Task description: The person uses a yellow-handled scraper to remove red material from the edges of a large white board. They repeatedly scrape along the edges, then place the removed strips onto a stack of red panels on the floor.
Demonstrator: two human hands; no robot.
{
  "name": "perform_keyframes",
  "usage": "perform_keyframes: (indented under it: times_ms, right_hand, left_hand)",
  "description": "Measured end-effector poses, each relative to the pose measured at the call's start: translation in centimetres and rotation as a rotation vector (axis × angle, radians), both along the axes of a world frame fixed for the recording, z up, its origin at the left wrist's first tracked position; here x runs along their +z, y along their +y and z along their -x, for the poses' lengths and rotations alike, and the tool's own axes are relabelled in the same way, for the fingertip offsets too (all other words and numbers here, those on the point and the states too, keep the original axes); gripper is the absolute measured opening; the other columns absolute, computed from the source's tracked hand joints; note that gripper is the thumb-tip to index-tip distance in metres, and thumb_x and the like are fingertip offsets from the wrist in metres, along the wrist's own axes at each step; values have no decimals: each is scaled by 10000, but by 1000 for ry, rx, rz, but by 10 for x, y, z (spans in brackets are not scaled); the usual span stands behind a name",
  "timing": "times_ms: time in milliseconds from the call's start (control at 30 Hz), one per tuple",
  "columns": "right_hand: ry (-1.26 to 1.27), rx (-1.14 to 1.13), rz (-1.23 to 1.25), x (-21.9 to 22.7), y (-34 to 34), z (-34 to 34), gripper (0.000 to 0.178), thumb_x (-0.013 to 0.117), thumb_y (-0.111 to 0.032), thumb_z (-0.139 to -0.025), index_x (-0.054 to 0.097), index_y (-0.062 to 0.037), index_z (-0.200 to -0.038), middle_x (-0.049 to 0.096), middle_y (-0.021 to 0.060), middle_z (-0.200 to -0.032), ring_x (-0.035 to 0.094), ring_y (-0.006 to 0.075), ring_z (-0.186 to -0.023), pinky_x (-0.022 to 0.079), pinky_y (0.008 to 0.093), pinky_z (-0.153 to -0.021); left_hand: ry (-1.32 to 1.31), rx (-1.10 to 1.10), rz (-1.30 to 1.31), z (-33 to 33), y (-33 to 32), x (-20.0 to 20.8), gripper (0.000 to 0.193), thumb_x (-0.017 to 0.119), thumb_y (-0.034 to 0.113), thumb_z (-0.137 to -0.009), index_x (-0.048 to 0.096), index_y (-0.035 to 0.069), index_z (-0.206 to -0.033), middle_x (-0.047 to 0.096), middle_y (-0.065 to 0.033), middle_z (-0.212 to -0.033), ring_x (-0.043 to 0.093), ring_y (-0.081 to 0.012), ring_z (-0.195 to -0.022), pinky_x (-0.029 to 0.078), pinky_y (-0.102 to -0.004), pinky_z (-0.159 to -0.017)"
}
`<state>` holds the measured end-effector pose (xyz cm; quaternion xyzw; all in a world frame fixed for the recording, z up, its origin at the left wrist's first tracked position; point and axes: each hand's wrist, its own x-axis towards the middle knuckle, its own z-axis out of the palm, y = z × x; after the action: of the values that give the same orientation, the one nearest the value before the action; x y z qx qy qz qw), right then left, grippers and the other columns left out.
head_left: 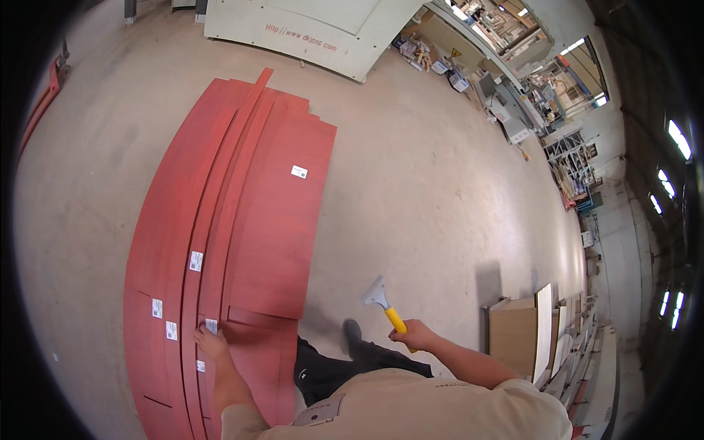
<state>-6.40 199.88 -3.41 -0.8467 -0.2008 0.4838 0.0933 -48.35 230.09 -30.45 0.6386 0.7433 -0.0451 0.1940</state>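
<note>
My right hand is closed around the yellow handle of a scraper. Its wide grey metal head points up and away, clear of the boards. Over on the left, my left hand rests on a narrow red board, fingers reaching to the lower edge of a white label. Those fingers look apart, though their tips are small in the picture. More white labels, such as one farther up and another just below my hand, sit on the neighbouring red boards.
A wide red panel with a label lies along the right of the stack. A large pale machine cabinet stands beyond. Brown and white panels lean at the lower right. Red equipment stands far left, and cluttered shelving far right.
</note>
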Motion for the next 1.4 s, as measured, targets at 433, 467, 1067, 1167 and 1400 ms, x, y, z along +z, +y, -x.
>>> perform_keyframes:
  times_ms: [433,467,1067,1167,1400]
  right_hand:
    - [-17,166,70,-14,21,6,379,672,-402,-796,708,-38,-898,704,170,-811,675,303,-761,525,409,-745]
    - [-14,171,64,-16,19,6,385,672,-405,-795,704,-34,-894,702,173,-807,675,305,-759,525,410,-742]
    - [48,-125,-5,-21,-138,10,397,702,-360,-789,701,-43,-1028,712,171,-813,697,329,-749,553,438,-732]
    - [-82,-152,-146,-22,-200,14,417,706,-332,-765,697,-36,-1058,716,201,-896,695,352,-845,545,465,-784]
    - [-210,-580,-260,-52,-414,65,380,694,-306,-761,699,-52,-1044,713,196,-914,683,372,-892,534,473,-818]
  left_hand:
    - [74,12,-39,19,22,0,931,819,286,-790,307,60,-1535,245,-191,-1622,235,-374,-1499,258,-497,-1206]
    - [63,9,-43,20,22,-2,930,821,282,-787,312,60,-1534,249,-191,-1620,235,-371,-1499,258,-496,-1206]
    - [-418,-433,47,-82,-45,34,617,671,152,-821,505,-31,-1387,492,-287,-1426,496,-446,-1288,419,-466,-1095]
    - [-557,-545,35,-111,-101,-36,367,665,147,-838,670,-69,-1135,686,-252,-1151,671,-332,-1002,527,-468,-878]
    - [-583,-919,664,-241,-223,3,245,662,171,-874,652,-69,-920,659,-135,-706,608,-235,-589,503,-379,-543]
